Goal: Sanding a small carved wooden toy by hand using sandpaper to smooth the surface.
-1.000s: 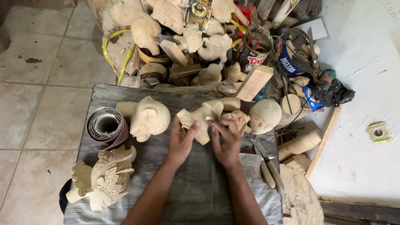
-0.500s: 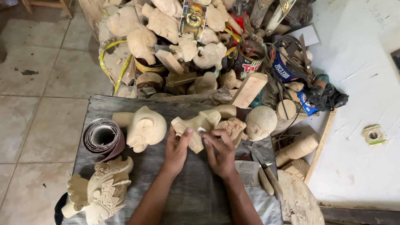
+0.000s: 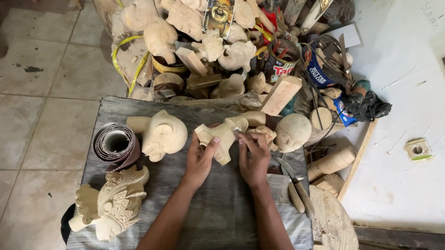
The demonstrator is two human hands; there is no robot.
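Both hands grip a small pale wooden carving [image 3: 222, 136] above the grey bench [image 3: 208, 216]: left hand [image 3: 200, 161] underneath, right hand [image 3: 254, 157] beside it. It looks light, rigid, with thin breakable projections; hold its thicker body.

Taking the small carving [image 3: 222, 136] in the middle of the tabletop [image 3: 209, 221] as the mark: the left hand [image 3: 200, 161] grips it from the left, the right hand [image 3: 253, 157] from the right, both on its near side. Left of it lies a rounded head carving [image 3: 164, 134], and further left a roll of sandpaper [image 3: 115, 143]. Near-left, by the tabletop's edge, lies a crested carving [image 3: 113, 201]. Right of it sits a ball-shaped head [image 3: 293, 131]; near-right lie knives [image 3: 295, 188]. Behind it, off the tabletop, is a heap of carvings [image 3: 194, 32].
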